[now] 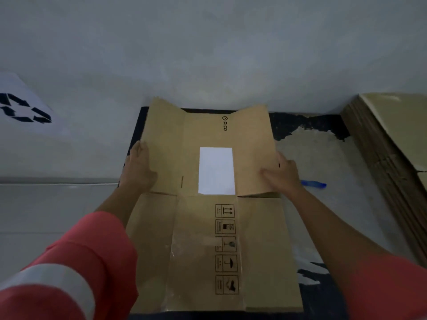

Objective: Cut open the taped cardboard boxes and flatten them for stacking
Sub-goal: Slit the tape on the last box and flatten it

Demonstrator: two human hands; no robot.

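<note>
I read the box (208, 227) as cut open and lying nearly flat on the dark surface (286, 125); right hand (282, 174) presses it with straight fingers; left hand (138, 165) at its edge, grip unclear; blue cutter (314, 184) lies beside; stacking onto the pile (388, 146) remains.

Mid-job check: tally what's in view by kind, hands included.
Opened cardboard box: 1
Stack of flattened cardboard: 1
Blue tool: 1
Sheet with recycling symbol: 1
Hands: 2 (left hand, right hand)
Total: 6
</note>
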